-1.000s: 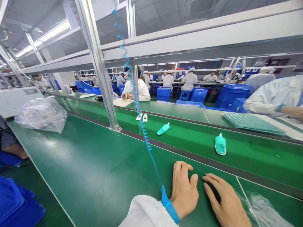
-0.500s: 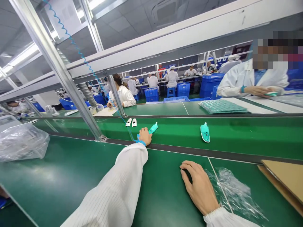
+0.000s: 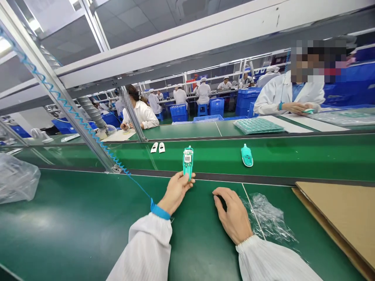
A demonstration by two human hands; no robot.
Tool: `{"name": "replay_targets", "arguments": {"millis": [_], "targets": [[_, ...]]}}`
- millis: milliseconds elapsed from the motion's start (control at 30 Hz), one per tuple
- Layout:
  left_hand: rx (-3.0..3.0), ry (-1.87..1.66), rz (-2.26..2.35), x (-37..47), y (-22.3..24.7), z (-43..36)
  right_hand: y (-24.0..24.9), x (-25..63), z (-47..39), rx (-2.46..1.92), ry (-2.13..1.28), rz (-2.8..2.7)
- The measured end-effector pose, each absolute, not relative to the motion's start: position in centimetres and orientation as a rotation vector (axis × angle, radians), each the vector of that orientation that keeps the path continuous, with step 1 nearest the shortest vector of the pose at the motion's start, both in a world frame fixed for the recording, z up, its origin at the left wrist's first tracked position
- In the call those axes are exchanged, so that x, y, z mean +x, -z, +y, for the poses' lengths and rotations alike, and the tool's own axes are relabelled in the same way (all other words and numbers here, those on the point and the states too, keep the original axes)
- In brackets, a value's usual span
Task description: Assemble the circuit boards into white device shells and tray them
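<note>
My left hand (image 3: 175,191), with a blue wrist strap, pinches the lower end of a teal device housing (image 3: 188,159). A circuit board with a small pale screen shows on its upper face. The housing is held upright, just above the near edge of the green conveyor belt. My right hand (image 3: 233,212) rests on the green worktable with curved fingers, thumb apart, and nothing in it. Beside it lies crumpled clear plastic wrap (image 3: 266,214). A second teal housing (image 3: 247,156) lies on the belt to the right, and two white covers (image 3: 158,147) lie to the left.
Brown cardboard (image 3: 336,210) covers the table's right side. A clear plastic bag (image 3: 17,177) sits at the far left. A metal post (image 3: 73,113) rises near the belt, and a coiled blue cord (image 3: 79,121) runs to my strap. Co-workers sit across the belt.
My left hand has lifted the teal housing off the belt and turned it, bringing it nearer with the circuit board showing. My right hand stays on the table. The view has shifted to the right.
</note>
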State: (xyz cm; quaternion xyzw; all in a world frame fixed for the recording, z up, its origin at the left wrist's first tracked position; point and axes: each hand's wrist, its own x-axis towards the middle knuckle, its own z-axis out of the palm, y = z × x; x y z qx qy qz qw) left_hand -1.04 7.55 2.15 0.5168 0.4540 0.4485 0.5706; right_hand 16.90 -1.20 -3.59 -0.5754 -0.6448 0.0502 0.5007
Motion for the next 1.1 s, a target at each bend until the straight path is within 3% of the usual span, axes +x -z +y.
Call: {"name": "replay_targets", "arguments": {"millis": [133,433,733,967,1100], "targets": [[1.228,-0.983,0.879,-1.0,-0.1,3.5,2.8,16.9,-1.6,-1.358,-0.106,-1.506],[1.763,-0.8,1.02,0.0,-0.1,0.5,1.7,17.3,-1.8,-1.353,-0.139,-1.45],[1.685,-0.933,1.17,-0.5,0.3,1.4,0.8,15.6,-3.0,-1.317,-0.13,-1.656],[1.557,-1.039,1.259,-0.9,1.1,2.5,2.0,23.0,-3.1,-2.144,0.202,-1.438],[1.496,-1.073,1.168,-0.8,0.9,2.6,2.5,25.7,-5.7,-2.174,0.248,-1.478]]}}
